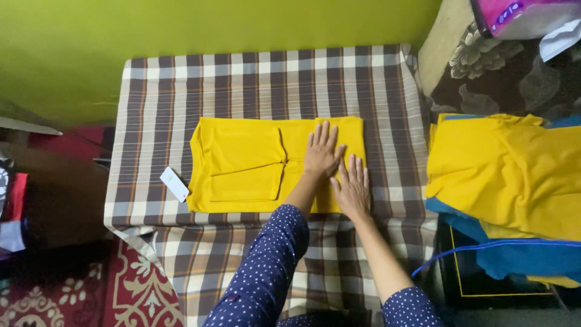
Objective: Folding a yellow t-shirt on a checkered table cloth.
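Observation:
A yellow garment [242, 163] lies folded into a flat rectangle on a checked brown, white and grey cloth [266, 85] that covers a table. A white tag [174, 183] sticks out at its left edge. My left hand [322, 151] rests flat on the right part of the garment, fingers spread and pointing away from me. My right hand [351, 186] lies flat beside it, closer to me, on the garment's lower right corner. Neither hand holds anything. Both arms wear dark blue sleeves with white dots.
A pile of yellow garments [508, 169] lies to the right on blue fabric [520, 254]. Behind it is a dark floral cushion [496, 66]. A green wall [212, 27] stands behind the table. A red patterned rug [127, 290] and dark furniture [54, 200] are on the left.

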